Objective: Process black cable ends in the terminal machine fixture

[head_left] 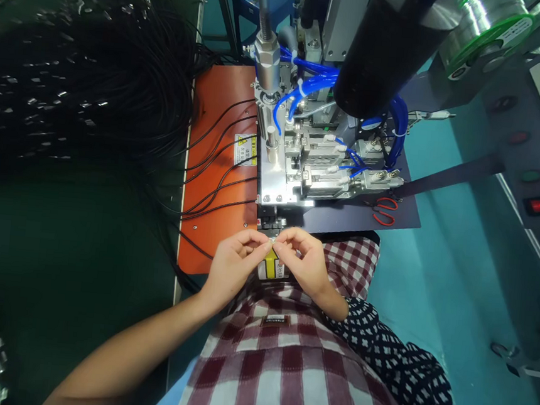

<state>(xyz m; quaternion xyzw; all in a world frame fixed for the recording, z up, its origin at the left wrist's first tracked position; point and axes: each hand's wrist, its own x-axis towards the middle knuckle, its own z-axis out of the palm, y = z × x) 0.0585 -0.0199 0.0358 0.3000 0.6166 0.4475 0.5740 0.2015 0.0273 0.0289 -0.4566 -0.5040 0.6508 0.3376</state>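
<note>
Single head-worn view, facing forward and steeply down.
The camera looks from above the checked garment (279, 367) at bottom centre; the left hand (230, 263) and right hand (308, 266) sit close, just below mid-frame, the machine (268, 174) farther ahead at upper centre, the teal floor (440, 249) well below at right.

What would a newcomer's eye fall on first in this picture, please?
Probably the bright blue tubes looping over the silver machine, just above centre. Next, the mass of black cables filling the upper left, beside the orange panel. In front of the machine, the left hand and right hand nearly touch.
</note>
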